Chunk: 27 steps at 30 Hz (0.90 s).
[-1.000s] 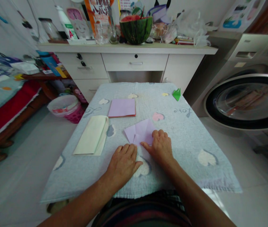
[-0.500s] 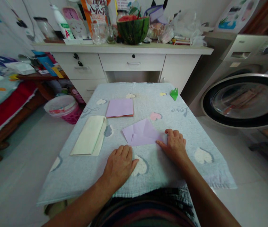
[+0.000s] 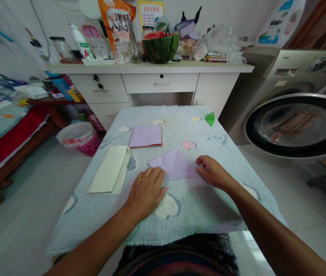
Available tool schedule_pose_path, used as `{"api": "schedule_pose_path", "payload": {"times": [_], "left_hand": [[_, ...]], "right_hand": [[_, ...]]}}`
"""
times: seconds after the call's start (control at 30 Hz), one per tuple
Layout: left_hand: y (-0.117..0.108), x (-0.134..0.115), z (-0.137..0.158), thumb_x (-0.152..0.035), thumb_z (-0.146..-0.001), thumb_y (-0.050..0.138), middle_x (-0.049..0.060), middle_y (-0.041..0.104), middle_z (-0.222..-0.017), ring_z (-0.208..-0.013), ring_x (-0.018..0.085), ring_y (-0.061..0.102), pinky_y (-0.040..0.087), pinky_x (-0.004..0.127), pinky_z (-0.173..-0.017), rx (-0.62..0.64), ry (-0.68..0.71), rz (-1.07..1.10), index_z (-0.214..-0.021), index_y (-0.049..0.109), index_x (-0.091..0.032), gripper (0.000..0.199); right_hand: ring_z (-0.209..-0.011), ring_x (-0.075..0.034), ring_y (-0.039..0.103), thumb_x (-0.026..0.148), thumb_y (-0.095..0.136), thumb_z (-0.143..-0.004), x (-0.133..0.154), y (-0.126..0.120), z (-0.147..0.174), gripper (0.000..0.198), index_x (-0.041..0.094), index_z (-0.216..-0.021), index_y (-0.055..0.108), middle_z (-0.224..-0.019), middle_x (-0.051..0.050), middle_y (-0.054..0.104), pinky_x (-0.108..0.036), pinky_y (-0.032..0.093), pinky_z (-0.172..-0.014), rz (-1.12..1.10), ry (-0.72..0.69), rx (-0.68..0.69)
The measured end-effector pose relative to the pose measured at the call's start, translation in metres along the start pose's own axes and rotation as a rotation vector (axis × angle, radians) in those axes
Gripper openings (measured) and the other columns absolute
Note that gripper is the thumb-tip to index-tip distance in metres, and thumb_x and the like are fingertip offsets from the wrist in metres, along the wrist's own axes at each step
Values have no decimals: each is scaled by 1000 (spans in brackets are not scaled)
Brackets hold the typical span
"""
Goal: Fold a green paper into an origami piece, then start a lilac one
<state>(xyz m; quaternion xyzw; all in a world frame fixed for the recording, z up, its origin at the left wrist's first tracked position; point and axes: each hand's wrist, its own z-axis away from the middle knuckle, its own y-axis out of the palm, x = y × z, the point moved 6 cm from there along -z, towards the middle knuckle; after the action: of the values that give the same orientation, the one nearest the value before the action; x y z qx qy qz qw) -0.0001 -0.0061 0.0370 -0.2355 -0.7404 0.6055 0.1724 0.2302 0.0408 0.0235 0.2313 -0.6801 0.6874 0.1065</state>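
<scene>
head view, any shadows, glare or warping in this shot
Head view: soft shadow on the pale blue heart-patterned cloth below the right hand; head view: glare on the pale tiled floor, lower right; head view: silver washing machine leans, its round black-rimmed door stretched oval.

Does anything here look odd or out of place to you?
The washing machine at the right does: its round door seems to stand open, jutting from the front. On the table, nothing looks spilled, and the creased lilac paper shows no visible tear.
</scene>
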Motion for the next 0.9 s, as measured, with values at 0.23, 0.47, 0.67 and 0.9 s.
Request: {"api": "schedule_pose_path", "payload": {"times": [0.23,0.47,0.67,0.9], "left_hand": [[8,-11,-41,-23,-83,60,9,61,-123,-121,25,50,28,48,-108,70,151,126,-132,45,-19,51],[4,-13,-40,-10,-89,47,0,62,-83,-86,17,58,36,41,-98,62,209,203,-88,63,-22,20],[-17,0,-34,-8,-88,48,1,61,-88,-94,17,55,30,45,-107,-165,256,108,-84,63,-21,20],[-20,12,-19,-2,-84,47,1,66,-94,-108,18,54,30,46,-109,-347,281,103,-84,64,-22,27]], "right_hand": [[-86,-15,60,6,49,-82,29,9,-29,28,14,-107,59,-99,-9,67,-26,43,-77,-93,-57,92],[-87,-15,60,1,41,-79,14,10,-43,42,17,-115,58,-99,-5,65,-28,46,-78,-203,-119,38],[-132,-21,36,-2,44,-74,23,9,-31,59,24,-126,55,-139,-10,43,-43,34,-104,-68,-341,-113],[-134,-29,31,19,64,-78,27,-2,-19,40,30,-117,61,-143,-7,41,-51,27,-104,56,-351,-291]]}}
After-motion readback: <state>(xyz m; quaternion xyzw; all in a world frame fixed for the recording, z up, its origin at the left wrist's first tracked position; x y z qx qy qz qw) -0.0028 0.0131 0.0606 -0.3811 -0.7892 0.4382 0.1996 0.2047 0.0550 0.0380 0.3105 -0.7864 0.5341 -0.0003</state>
